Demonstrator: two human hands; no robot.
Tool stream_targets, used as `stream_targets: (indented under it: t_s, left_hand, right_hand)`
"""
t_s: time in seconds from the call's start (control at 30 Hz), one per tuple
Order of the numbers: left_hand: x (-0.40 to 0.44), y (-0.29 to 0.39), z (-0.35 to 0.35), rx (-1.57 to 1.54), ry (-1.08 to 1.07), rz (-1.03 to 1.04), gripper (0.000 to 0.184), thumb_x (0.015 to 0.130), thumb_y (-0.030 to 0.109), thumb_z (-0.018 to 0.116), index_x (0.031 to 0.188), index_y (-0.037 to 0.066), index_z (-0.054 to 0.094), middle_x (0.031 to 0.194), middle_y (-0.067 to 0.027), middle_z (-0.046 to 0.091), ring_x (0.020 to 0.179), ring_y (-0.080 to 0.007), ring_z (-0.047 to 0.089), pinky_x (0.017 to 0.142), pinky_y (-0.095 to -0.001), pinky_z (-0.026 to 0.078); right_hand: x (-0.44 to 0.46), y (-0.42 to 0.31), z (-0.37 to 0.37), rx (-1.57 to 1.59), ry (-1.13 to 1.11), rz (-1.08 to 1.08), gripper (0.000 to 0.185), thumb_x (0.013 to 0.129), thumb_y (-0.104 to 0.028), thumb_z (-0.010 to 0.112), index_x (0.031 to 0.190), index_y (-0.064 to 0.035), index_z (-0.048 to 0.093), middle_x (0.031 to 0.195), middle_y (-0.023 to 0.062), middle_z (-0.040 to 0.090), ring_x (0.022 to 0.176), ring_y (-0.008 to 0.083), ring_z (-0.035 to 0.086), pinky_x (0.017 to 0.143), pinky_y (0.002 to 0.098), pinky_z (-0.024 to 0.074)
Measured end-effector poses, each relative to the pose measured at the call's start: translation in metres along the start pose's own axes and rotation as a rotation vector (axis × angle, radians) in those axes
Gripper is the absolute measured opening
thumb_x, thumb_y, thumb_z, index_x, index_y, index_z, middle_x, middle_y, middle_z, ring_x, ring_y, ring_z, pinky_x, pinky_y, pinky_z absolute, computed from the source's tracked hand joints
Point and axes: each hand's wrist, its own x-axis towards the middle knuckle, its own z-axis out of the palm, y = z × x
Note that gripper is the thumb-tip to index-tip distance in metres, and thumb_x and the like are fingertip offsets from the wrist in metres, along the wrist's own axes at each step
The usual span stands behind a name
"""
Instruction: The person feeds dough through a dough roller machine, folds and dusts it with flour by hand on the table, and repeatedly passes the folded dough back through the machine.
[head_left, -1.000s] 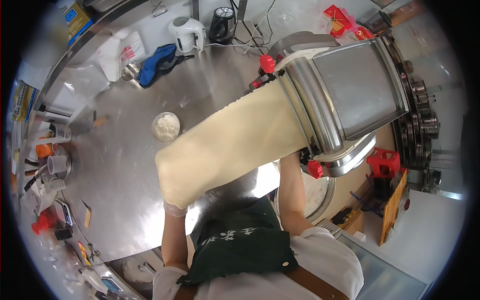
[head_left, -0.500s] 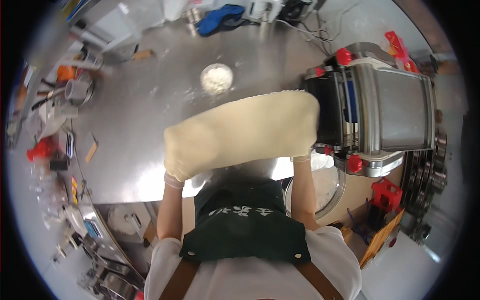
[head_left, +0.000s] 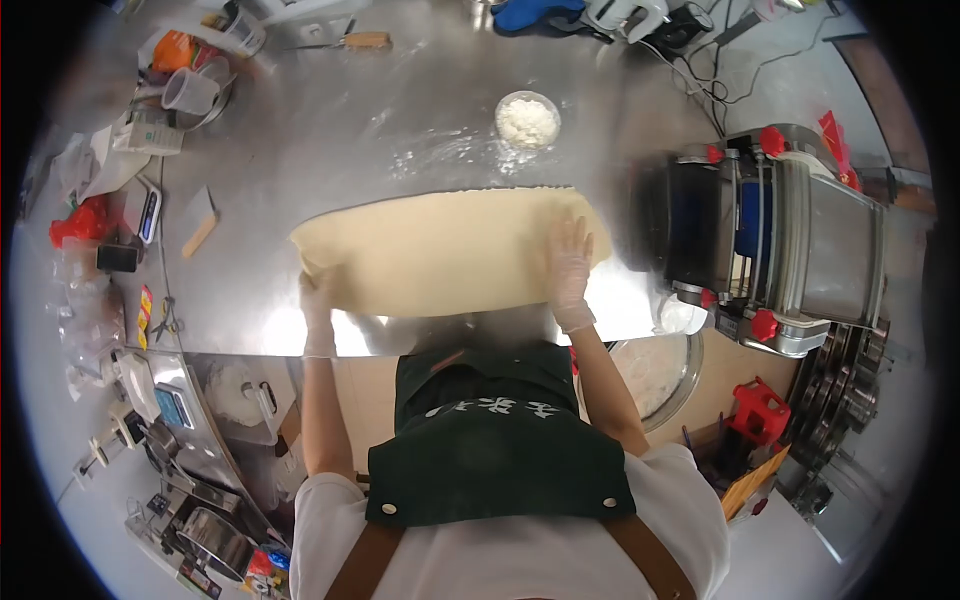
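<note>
A wide, pale sheet of dough (head_left: 440,250) stretches across the steel table in front of me, with a ragged far edge. My right hand (head_left: 570,262), in a clear glove, rests flat on the sheet's right part, fingers spread. At the near left corner, my gloved left hand (head_left: 318,298) is closed on the dough's edge; its fingers are blurred and partly hidden. Beyond the sheet stands a small clear bowl of white flour (head_left: 527,121), with flour dusted on the steel beside it.
To the right is a dough roller machine (head_left: 755,235) with red knobs. A scraper (head_left: 201,222) and a scale (head_left: 148,210) lie on the left. A large round bowl (head_left: 690,385) holding white powder sits below the table's front edge at right.
The dough sheet has come down from my raised hands onto the table. My right hand has moved from under its right end to on top. The view has shifted.
</note>
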Motion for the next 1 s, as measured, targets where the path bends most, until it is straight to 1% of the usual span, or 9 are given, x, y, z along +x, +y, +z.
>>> stream_targets:
  t_s: [0.07,0.2,0.27,0.43,0.53,0.7,0.83,0.93,1.0]
  left_hand:
    - [-0.03,0.027,0.007,0.337,0.07,0.002,0.044,0.091,0.023,0.07,0.126,-0.001,0.058,0.116,-0.0091,0.065,0.101,-0.0185,0.062,0.086,-0.0342,0.052]
    - [-0.047,0.032,0.029,0.18,0.248,0.191,0.037,0.092,0.021,0.068,0.122,0.002,0.062,0.108,-0.009,0.066,0.092,-0.016,0.063,0.08,-0.0327,0.051]
    - [-0.071,0.059,0.057,0.056,0.199,0.28,0.035,0.092,0.021,0.068,0.123,0.004,0.062,0.104,-0.0083,0.065,0.087,-0.0175,0.063,0.075,-0.032,0.052]
    - [-0.129,0.104,0.122,0.48,-0.062,0.709,0.041,0.08,0.009,0.074,0.121,0.011,0.066,0.1,-0.0106,0.063,0.08,-0.0269,0.064,0.072,-0.0363,0.054]
    - [-0.145,0.1,0.14,0.441,-0.262,0.694,0.044,0.082,0.014,0.072,0.125,0.011,0.063,0.104,-0.0143,0.062,0.087,-0.0318,0.064,0.075,-0.0409,0.055]
    - [-0.121,0.115,0.106,0.574,-0.365,0.661,0.054,0.085,0.019,0.069,0.135,0.008,0.054,0.125,-0.0184,0.056,0.116,-0.0383,0.056,0.091,-0.047,0.051]
    - [-0.084,0.121,0.122,0.873,-0.272,0.915,0.068,0.089,0.029,0.064,0.145,0.0,0.039,0.149,-0.022,0.038,0.142,-0.0399,0.03,0.116,-0.0503,0.027]
    - [-0.071,0.116,0.137,0.91,-0.358,0.83,0.074,0.092,0.035,0.06,0.149,-0.002,0.031,0.157,-0.0208,0.026,0.148,-0.0378,0.019,0.121,-0.0499,0.015]
    - [-0.072,0.113,0.144,0.94,-0.354,0.783,0.075,0.093,0.039,0.057,0.15,-0.002,0.031,0.159,-0.0187,0.024,0.148,-0.0362,0.019,0.121,-0.0493,0.018]
  right_hand:
    - [0.008,-0.029,-0.004,-0.067,-0.214,-0.034,0.071,0.094,-0.041,0.057,0.153,-0.0103,0.032,0.16,0.0137,0.027,0.149,0.0364,0.02,0.12,0.0544,0.0144]
    - [0.013,-0.029,-0.01,-0.113,-0.276,-0.009,0.07,0.095,-0.046,0.056,0.152,-0.0116,0.034,0.158,0.0126,0.031,0.145,0.0328,0.03,0.118,0.0559,0.019]
    - [-0.017,-0.026,0.055,0.772,-0.182,0.206,0.062,0.098,-0.041,0.056,0.149,-0.0098,0.038,0.153,0.0118,0.037,0.139,0.0276,0.037,0.114,0.0493,0.0297]
    - [0.025,-0.158,0.009,1.799,-0.55,0.774,0.039,0.096,-0.022,0.066,0.126,0.0004,0.058,0.111,0.0087,0.065,0.098,0.0157,0.061,0.082,0.0274,0.0516]
    - [0.028,-0.156,0.035,1.594,-0.533,1.135,0.034,0.092,-0.021,0.07,0.115,0.0038,0.066,0.098,0.007,0.069,0.085,0.0131,0.064,0.075,0.0268,0.052]
    - [0.03,-0.123,0.043,1.372,-0.504,0.912,0.028,0.091,-0.017,0.071,0.107,0.0061,0.066,0.095,0.0078,0.069,0.086,0.0137,0.065,0.076,0.0275,0.053]
    - [0.028,-0.111,0.048,1.263,-0.441,0.811,0.032,0.09,-0.019,0.071,0.109,0.0062,0.065,0.092,0.0091,0.072,0.083,0.0207,0.068,0.075,0.0306,0.0543]
    - [0.043,-0.122,-0.001,0.602,-0.463,0.797,0.046,0.089,-0.021,0.069,0.125,0.0057,0.058,0.113,0.0175,0.069,0.101,0.0328,0.065,0.093,0.0408,0.05]
    - [0.03,-0.124,-0.002,0.283,-0.207,0.176,0.056,0.09,-0.029,0.065,0.134,0.0042,0.051,0.13,0.0228,0.057,0.117,0.0391,0.055,0.103,0.0499,0.0408]
